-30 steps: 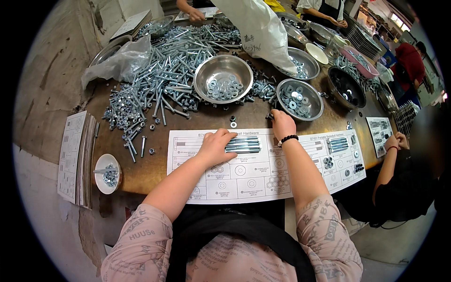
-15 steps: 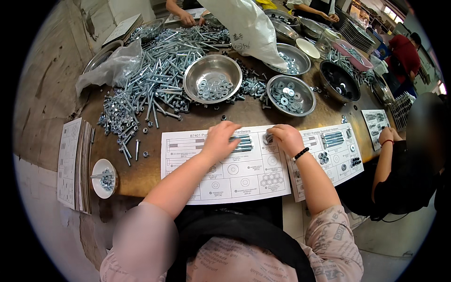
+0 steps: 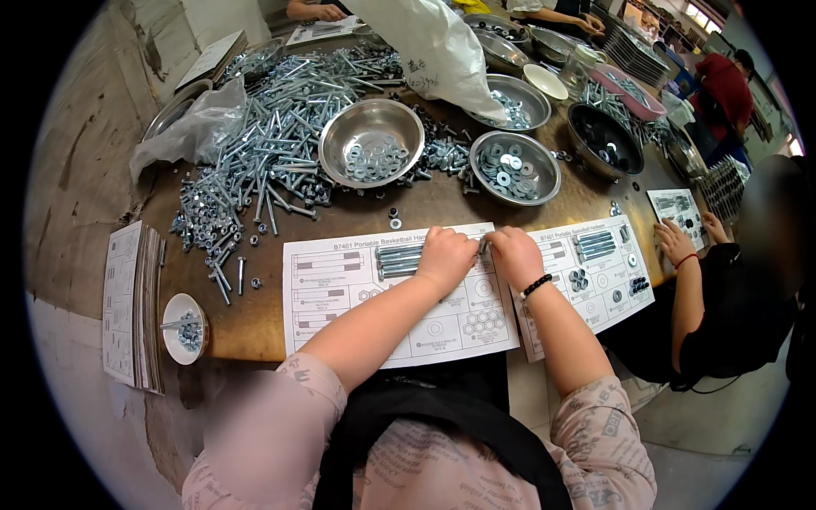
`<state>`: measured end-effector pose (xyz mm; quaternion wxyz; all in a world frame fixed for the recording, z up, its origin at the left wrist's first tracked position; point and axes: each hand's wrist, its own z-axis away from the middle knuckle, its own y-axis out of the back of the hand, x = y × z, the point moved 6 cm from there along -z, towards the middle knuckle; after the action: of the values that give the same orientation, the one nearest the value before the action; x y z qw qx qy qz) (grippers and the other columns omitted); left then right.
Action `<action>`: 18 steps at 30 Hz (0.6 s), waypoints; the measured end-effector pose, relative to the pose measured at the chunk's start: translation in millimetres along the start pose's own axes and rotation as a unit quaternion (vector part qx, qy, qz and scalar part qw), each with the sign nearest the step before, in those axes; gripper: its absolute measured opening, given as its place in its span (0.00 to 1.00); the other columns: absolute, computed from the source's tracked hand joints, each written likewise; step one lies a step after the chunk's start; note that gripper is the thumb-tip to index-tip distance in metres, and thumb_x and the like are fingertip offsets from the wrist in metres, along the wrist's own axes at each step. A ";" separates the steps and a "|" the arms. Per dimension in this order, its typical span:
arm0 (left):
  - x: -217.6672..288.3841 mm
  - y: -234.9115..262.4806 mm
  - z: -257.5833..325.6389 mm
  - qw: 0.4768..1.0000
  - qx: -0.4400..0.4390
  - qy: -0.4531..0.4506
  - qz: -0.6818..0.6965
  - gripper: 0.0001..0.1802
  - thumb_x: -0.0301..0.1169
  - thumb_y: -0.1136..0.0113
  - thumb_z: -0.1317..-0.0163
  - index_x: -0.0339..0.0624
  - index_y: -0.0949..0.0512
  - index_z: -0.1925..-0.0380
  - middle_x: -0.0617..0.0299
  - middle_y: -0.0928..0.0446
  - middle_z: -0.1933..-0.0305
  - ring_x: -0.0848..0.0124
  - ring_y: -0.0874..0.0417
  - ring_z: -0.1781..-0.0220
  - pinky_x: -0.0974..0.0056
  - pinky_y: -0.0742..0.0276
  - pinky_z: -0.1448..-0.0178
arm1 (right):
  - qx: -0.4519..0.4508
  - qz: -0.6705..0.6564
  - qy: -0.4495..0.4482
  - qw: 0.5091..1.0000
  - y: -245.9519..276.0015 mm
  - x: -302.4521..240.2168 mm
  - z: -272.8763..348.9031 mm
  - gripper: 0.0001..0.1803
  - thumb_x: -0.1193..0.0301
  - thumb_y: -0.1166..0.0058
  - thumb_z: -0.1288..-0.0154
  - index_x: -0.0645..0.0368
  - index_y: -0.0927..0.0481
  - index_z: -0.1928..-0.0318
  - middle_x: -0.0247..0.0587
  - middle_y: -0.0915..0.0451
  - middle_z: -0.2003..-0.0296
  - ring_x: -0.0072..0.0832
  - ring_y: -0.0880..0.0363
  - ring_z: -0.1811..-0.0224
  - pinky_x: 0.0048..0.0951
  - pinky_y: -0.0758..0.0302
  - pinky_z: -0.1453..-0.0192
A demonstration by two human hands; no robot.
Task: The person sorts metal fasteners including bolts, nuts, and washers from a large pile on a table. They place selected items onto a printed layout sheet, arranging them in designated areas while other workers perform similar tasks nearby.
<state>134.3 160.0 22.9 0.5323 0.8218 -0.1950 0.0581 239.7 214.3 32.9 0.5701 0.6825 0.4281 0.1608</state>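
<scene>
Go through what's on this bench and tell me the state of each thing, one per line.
Left hand: resting on bolts laid on the sheet.
Right hand: fingers pinched at a bolt's end.
Bolts on sheet: lying side by side.
Nut bowl: partly filled.
Washer bowl: partly filled.
Loose bolt pile: scattered.

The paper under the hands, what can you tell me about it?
The paper is a white printed sheet with outlines of hardware, lying flat at the near edge of the brown table. Silver bolts lie in a row on it. The left hand rests on it, the right hand at its right edge, beside a second sheet.
</scene>
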 end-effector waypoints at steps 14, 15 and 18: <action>-4.2 0.2 1.6 0.995 0.036 0.085 0.042 0.15 0.34 0.33 0.58 0.50 0.28 0.71 0.71 0.27 0.77 0.67 0.27 0.68 0.60 0.39 0.55 | 0.035 -0.073 -0.075 0.994 -9.8 6.7 -14.7 0.07 0.75 0.45 0.52 0.54 0.18 0.70 0.41 0.27 0.73 0.39 0.27 0.67 0.36 0.30 0.62; -5.3 0.1 1.8 0.995 0.031 0.087 0.041 0.16 0.34 0.33 0.58 0.50 0.29 0.70 0.71 0.27 0.77 0.67 0.27 0.68 0.60 0.39 0.55 | 0.035 -0.069 -0.079 0.994 -10.7 6.4 -15.1 0.06 0.75 0.45 0.51 0.53 0.18 0.70 0.41 0.27 0.73 0.38 0.27 0.66 0.36 0.29 0.62; -3.3 0.8 1.8 0.995 0.028 0.083 0.042 0.16 0.35 0.34 0.57 0.49 0.29 0.69 0.70 0.27 0.75 0.66 0.27 0.66 0.59 0.39 0.54 | 0.026 -0.056 -0.087 0.994 -12.4 5.3 -14.9 0.06 0.74 0.46 0.50 0.51 0.17 0.70 0.40 0.27 0.72 0.38 0.27 0.64 0.36 0.29 0.60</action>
<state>130.7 158.9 21.8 0.5206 0.8197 -0.1824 0.1542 227.3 227.7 24.6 0.5953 0.6836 0.4184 0.0577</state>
